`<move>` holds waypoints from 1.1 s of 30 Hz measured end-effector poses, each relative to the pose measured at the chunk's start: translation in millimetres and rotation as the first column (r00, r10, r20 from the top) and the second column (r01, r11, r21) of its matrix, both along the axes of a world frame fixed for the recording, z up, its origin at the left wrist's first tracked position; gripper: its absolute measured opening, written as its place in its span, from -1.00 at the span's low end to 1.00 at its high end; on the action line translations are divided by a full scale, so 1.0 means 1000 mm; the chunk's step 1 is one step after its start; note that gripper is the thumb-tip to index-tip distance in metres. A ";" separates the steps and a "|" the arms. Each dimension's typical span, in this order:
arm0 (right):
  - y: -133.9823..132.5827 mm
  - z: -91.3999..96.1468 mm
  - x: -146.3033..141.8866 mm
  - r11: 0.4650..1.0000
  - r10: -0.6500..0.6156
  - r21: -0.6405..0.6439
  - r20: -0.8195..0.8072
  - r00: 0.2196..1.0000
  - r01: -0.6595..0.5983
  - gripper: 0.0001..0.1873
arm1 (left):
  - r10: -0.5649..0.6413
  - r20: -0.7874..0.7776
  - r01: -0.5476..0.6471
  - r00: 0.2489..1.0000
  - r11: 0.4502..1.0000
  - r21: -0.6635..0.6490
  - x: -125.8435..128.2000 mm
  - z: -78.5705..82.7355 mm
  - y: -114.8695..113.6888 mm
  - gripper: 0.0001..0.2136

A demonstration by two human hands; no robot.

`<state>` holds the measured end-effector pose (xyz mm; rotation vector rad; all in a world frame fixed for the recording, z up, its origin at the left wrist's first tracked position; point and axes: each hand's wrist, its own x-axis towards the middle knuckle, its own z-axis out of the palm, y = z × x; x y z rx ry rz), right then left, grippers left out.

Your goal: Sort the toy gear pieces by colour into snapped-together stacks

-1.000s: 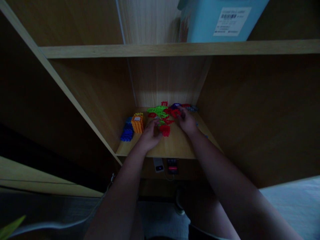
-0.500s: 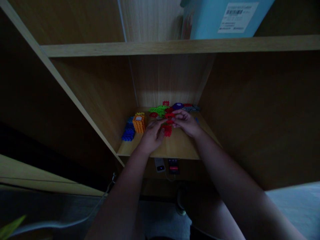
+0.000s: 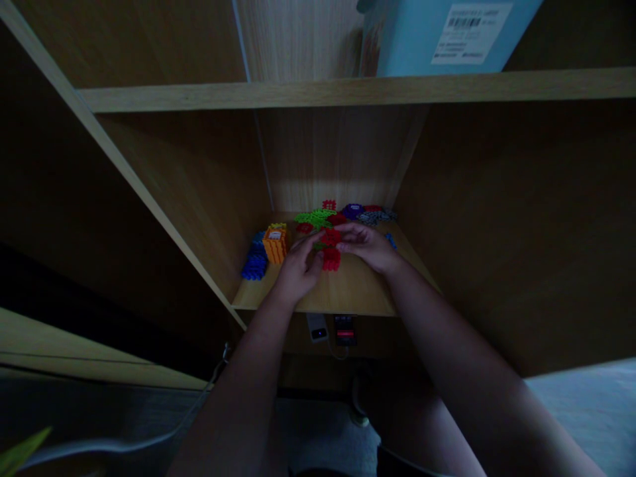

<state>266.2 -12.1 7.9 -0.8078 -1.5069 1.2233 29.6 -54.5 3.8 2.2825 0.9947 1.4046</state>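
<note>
Between my hands is a red interlocking plastic piece point(image 3: 330, 236) with notched edges. My right hand point(image 3: 368, 246) pinches its right side with thumb and fingertips. The fingertips of my left hand point(image 3: 299, 266) meet its left edge, with that thumb lower down against a red stack of such pieces point(image 3: 331, 260) on the shelf. How firmly the left fingers grip is hard to make out in the dim light. Just behind lie green lattice pieces point(image 3: 318, 218) and dark red ones point(image 3: 305, 228). An orange stack point(image 3: 275, 244) stands left of my left hand.
Blue pieces point(image 3: 255, 257) line the shelf's left side. Purple point(image 3: 353, 211) and grey pieces point(image 3: 377, 216) lie at the back right, a small blue piece point(image 3: 390, 240) nearer. Below are a phone point(image 3: 344, 331) and a white device point(image 3: 317, 328). A blue box point(image 3: 452, 40) sits on the upper shelf point(image 3: 318, 94).
The red piece between my hands has shifted slightly left and lies flatter. My right fingers have spread a little, and the small blue piece at the right shows more fully.
</note>
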 end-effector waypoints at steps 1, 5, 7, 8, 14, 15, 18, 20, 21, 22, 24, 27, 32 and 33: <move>0.000 0.000 0.000 1.000 -0.020 0.012 0.033 0.999 0.019 -0.42 | 0.001 0.009 -0.001 1.000 1.000 -0.020 0.000 0.000 0.000 -0.60; -0.002 0.002 -0.002 0.993 -0.079 0.098 0.083 0.993 0.071 -0.49 | -0.012 0.052 0.016 0.999 0.997 -0.078 -0.001 -0.002 0.001 -0.56; -0.002 0.003 -0.003 0.982 -0.111 0.160 0.080 0.991 0.097 -0.55 | -0.025 0.060 0.030 0.998 0.996 -0.089 -0.002 -0.003 0.002 -0.54; -0.002 0.003 -0.003 0.979 -0.121 0.174 0.078 0.990 0.106 -0.57 | -0.033 0.059 0.038 0.998 0.995 -0.092 -0.002 -0.004 0.003 -0.54; -0.001 -0.003 0.000 0.985 -0.086 0.157 0.109 0.990 0.069 -0.53 | -0.028 0.029 0.031 0.999 0.995 -0.092 -0.001 -0.005 0.004 -0.50; -0.001 -0.003 0.001 0.985 -0.076 0.166 0.137 0.988 0.053 -0.51 | -0.011 0.022 0.013 1.000 0.995 -0.097 0.000 -0.005 0.005 -0.50; -0.002 -0.004 0.004 0.976 -0.087 0.216 0.236 0.968 0.035 -0.50 | 0.042 0.004 -0.041 0.999 0.992 -0.119 0.000 -0.007 0.008 -0.49; -0.002 -0.004 0.005 0.968 -0.098 0.249 0.277 0.956 0.027 -0.49 | 0.058 0.006 -0.057 0.998 0.989 -0.140 0.000 -0.010 0.010 -0.50; -0.002 -0.003 0.006 0.965 -0.091 0.260 0.291 0.952 0.013 -0.48 | 0.061 0.010 -0.059 0.998 0.987 -0.152 0.000 -0.011 0.011 -0.50; -0.002 -0.003 0.006 0.963 -0.079 0.269 0.304 0.949 -0.006 -0.48 | 0.061 0.012 -0.058 0.998 0.985 -0.164 0.000 -0.012 0.012 -0.51; -0.001 -0.003 0.006 0.957 -0.057 0.288 0.331 0.942 -0.043 -0.47 | 0.059 0.010 -0.056 0.998 0.981 -0.185 0.000 -0.013 0.014 -0.52; 0.001 -0.002 0.006 0.950 -0.050 0.303 0.371 0.927 -0.070 -0.48 | 0.044 -0.014 -0.046 0.999 0.978 -0.203 0.000 -0.014 0.015 -0.51; 0.001 -0.003 0.007 0.951 -0.045 0.300 0.386 0.921 -0.079 -0.48 | 0.043 -0.024 -0.047 0.999 0.978 -0.205 0.000 -0.014 0.014 -0.51; 0.001 -0.003 0.008 0.952 -0.038 0.295 0.389 0.920 -0.085 -0.48 | 0.044 -0.026 -0.049 0.999 0.977 -0.209 0.000 -0.014 0.014 -0.51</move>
